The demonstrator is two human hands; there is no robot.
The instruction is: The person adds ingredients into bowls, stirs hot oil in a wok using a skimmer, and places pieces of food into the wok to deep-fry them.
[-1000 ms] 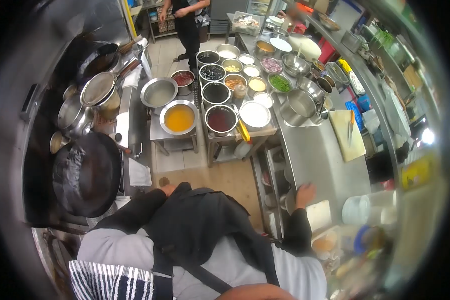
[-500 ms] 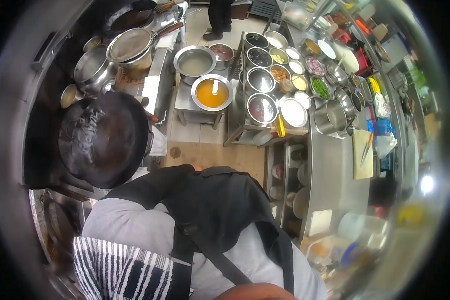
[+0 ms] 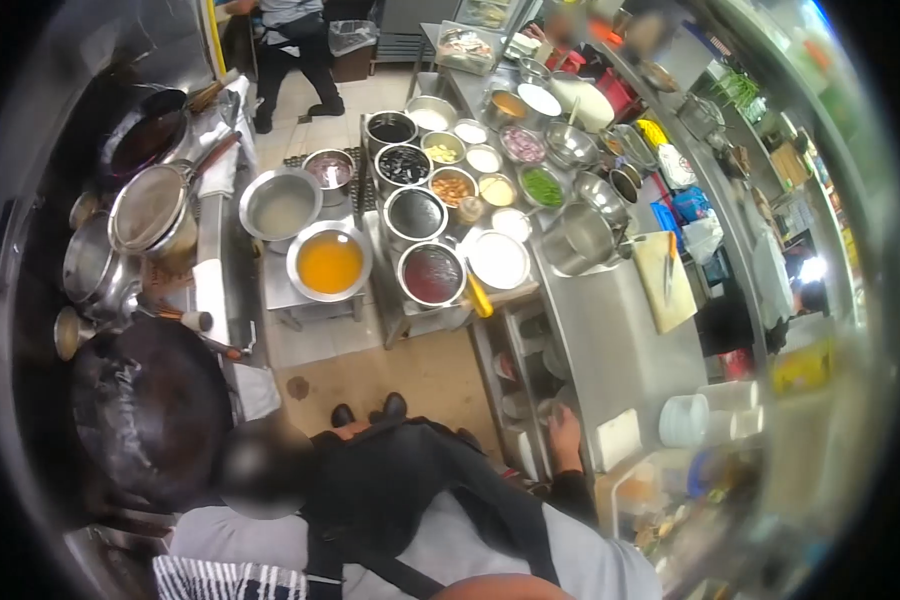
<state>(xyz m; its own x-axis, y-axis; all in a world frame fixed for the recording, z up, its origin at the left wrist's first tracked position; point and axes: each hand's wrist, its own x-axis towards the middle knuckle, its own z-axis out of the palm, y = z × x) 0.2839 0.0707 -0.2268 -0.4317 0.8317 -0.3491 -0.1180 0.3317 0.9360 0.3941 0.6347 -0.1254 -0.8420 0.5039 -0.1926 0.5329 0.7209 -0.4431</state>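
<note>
My right hand (image 3: 564, 438) is beside the edge of the steel counter (image 3: 625, 360), close to the shelves under it. Its fingers look loosely stretched, and no object shows in them. Only a small part of my left hand (image 3: 350, 430) appears in front of my black apron (image 3: 400, 485); the dark sleeve covers the rest, so its fingers cannot be made out. To the left, a large black wok (image 3: 150, 410) sits on the stove. A blurred patch lies between the wok and my apron.
Ahead stand a bowl of orange liquid (image 3: 331, 266), a bowl of cloudy liquid (image 3: 282, 205) and a rack of several sauce pots (image 3: 431, 274). A yellow-handled tool (image 3: 479, 297) juts out. A knife (image 3: 669, 268) lies on the cutting board (image 3: 662, 300). Another person (image 3: 295, 50) stands further back.
My view has turned, so the wok and pots sit further left. My right hand has come into view by the counter. The other person shows up to the torso, legs apart.
</note>
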